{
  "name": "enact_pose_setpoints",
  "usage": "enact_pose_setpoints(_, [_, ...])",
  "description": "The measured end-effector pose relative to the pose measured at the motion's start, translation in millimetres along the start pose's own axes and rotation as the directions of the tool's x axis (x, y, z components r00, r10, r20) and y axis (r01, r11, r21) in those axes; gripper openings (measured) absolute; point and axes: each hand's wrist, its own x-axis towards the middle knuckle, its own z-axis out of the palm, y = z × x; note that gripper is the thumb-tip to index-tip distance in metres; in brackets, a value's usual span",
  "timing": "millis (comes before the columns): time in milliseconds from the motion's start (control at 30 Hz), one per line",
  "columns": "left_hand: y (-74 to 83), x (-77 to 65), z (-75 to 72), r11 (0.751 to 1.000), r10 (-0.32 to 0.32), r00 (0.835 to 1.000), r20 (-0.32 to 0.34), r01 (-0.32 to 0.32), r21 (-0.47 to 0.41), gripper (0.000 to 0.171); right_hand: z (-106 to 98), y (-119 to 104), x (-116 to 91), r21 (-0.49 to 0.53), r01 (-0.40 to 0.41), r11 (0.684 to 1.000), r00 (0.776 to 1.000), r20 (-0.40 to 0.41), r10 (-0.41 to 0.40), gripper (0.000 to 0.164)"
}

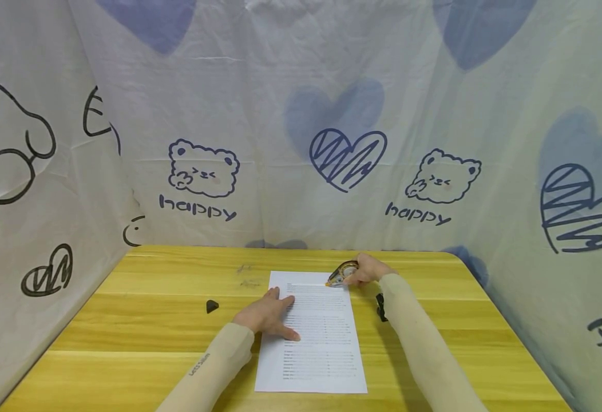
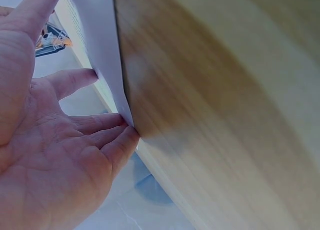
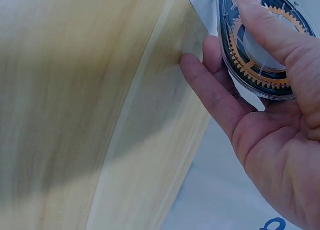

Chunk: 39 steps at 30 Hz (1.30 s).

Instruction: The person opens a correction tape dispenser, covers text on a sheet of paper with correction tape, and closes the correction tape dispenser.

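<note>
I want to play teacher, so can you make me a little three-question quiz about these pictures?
1. Which grip holds the clear, black-and-orange plastic tape dispenser?
2. True or false: the left grip touches the white, rectangular printed paper sheet.
3. Fill the blank: in the head view, the small black angular object lies on the yellow wood-grained table, to the ___ of the sheet.

Key: 1. The right grip. 2. True. 3. Left.

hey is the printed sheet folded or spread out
Spread out: the printed sheet lies unfolded on the table, its lines of text facing up.
</note>
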Motion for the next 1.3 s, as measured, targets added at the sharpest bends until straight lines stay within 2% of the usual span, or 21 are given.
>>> enact_pose_setpoints(233, [0.4, -0.3, -1.0, 1.0, 0.005, 1.0, 0.002, -0.005, 0.004, 0.099, 0, 0, -2, -0.017, 0.009, 1.0, 1.0, -0.012, -0.009, 0.047])
enact_pose_setpoints(367, [0.0, -2.1, -2.9, 1.0, -0.002, 1.0, 0.008, 0.002, -0.002, 0.099, 1, 0, -1, -0.03, 0.047, 0.998, 0.999, -0.013, -0.048, 0.045])
enact_pose_setpoints(800, [0.6, -1.5, 0.0, 1.0, -0.002, 1.0, 0.011, 0.002, -0.016, 0.099, 0, 6, 1, -0.014, 0.072, 0.997, 0.997, -0.03, -0.073, 0.049])
enact_pose_setpoints(867, [0.5, -0.8, 0.0, 1.0, -0.003, 1.0, 0.012, 0.003, -0.017, 0.099, -1, 7, 0, 0.015, 0.087, 0.996, 0.996, -0.026, -0.087, 0.046])
enact_pose_setpoints(967, [0.3, 0.1, -0.4, 1.0, -0.003, 1.0, 0.014, 0.003, -0.015, 0.099, -1, 11, -1, 0.114, 0.104, 0.988, 0.995, -0.009, -0.104, 0.04])
enact_pose_setpoints(1133, [0.1, 0.6, -1.1, 1.0, -0.001, 1.0, 0.021, 0.002, -0.006, 0.1, -1, 23, -2, 0.271, 0.118, 0.955, 0.992, 0.003, -0.123, 0.036])
enact_pose_setpoints(1300, [0.0, 0.0, -1.2, 1.0, 0.003, 1.0, 0.028, -0.003, -0.003, 0.1, 2, 28, -4, 0.315, 0.149, 0.937, 0.988, -0.018, -0.152, 0.028])
